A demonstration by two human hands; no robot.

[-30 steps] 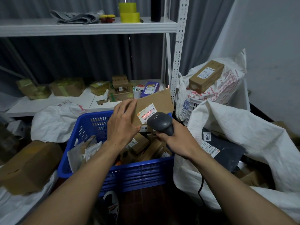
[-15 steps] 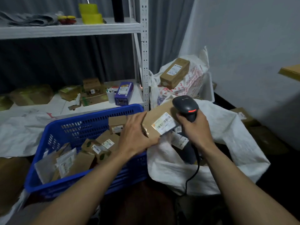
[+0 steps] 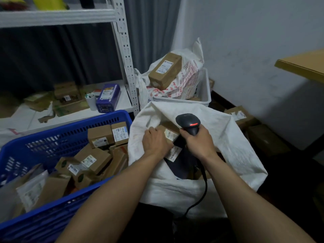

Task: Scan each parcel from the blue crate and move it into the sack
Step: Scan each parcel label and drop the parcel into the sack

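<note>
My left hand holds a flat brown cardboard parcel with a white barcode label inside the mouth of the white woven sack. My right hand grips a black handheld barcode scanner with a red light, right beside the parcel; its cable hangs down over the sack. A dark parcel with a white label lies in the sack below the hands. The blue crate at the left holds several small brown boxes with labels.
A white metal shelf upright stands behind the crate, with boxes and a purple box on its lower board. Behind the sack a white tub holds a printed bag and a brown box. More boxes lie at right by the wall.
My left hand carried the brown parcel from above the crate rightward and down into the sack's mouth. My right hand moved right with the scanner. The view swung to the right.
</note>
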